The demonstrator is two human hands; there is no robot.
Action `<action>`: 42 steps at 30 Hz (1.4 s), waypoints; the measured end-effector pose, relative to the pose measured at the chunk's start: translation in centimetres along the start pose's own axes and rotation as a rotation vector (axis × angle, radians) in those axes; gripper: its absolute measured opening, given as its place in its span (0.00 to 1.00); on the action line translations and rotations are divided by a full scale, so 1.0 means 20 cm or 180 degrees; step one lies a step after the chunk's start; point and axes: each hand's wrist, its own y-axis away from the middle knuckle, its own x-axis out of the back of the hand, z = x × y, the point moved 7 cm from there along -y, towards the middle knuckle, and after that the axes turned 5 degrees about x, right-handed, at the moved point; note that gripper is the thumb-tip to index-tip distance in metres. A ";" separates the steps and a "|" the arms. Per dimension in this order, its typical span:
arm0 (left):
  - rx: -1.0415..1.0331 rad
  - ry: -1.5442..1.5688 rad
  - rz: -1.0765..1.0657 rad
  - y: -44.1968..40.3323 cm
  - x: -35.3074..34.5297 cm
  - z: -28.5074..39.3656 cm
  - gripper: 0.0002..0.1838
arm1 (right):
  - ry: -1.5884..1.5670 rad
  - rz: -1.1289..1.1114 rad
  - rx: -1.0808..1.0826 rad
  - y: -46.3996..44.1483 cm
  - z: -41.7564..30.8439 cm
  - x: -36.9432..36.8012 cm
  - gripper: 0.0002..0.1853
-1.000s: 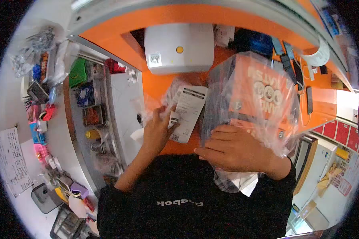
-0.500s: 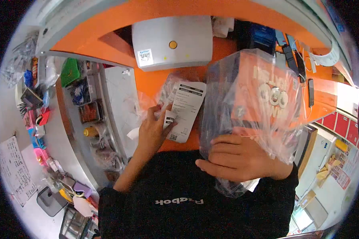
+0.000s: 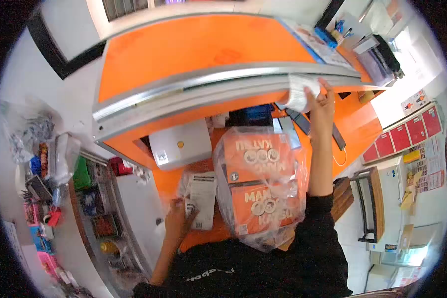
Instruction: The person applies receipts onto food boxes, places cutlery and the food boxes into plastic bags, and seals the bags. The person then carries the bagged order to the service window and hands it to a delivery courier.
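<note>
My left hand (image 3: 178, 219) pinches a small piece of printed paper (image 3: 189, 207) beside a long printed receipt (image 3: 203, 196). The receipt lies over crumpled clear plastic on the orange counter. Raised to the shelf edge, my right hand (image 3: 322, 104) has its thumb and fingers closed on a curled white paper strip (image 3: 298, 94). Between my arms a clear plastic bag (image 3: 221, 211) holds two orange boxes with white lettering, an upper box (image 3: 241, 154) and a lower box (image 3: 243, 206). The bag's top lies loosely over them.
A white printer (image 3: 179, 141) stands under the orange shelf (image 3: 203, 42), whose metal edge runs across in front of me. Dark phones and a cable lie right of the bag. Stocked shelves (image 3: 92, 198) are at left; red panels (image 3: 402, 136) and a wooden-topped stand (image 3: 375, 203) are at right.
My right hand has left the bag and risen to the white strip at the shelf edge. The boxes now show more clearly. My left hand stays by the receipt, and my view has tilted up.
</note>
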 end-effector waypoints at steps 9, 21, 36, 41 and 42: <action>0.0060 0.0167 -0.0027 0.01 0.03 0.03 0.28 | -0.0001 -0.1860 0.1697 0.48 -0.69 -0.48 0.21; -0.0518 0.1027 0.0597 0.13 0.12 -0.06 0.22 | -0.1037 -0.1489 0.0379 -0.38 -0.10 -1.25 0.35; 0.1735 0.5158 0.2757 0.87 0.36 -1.03 0.21 | 0.2767 -0.2223 0.2444 -0.58 0.16 -1.39 0.19; 0.1841 0.5172 0.3147 1.10 0.67 -1.37 0.21 | 0.3586 -0.2703 0.3129 -0.50 0.06 -1.38 0.21; 0.1812 0.5131 0.3300 1.16 0.74 -1.45 0.21 | 0.3285 -0.2041 0.2866 -0.56 0.08 -1.33 0.19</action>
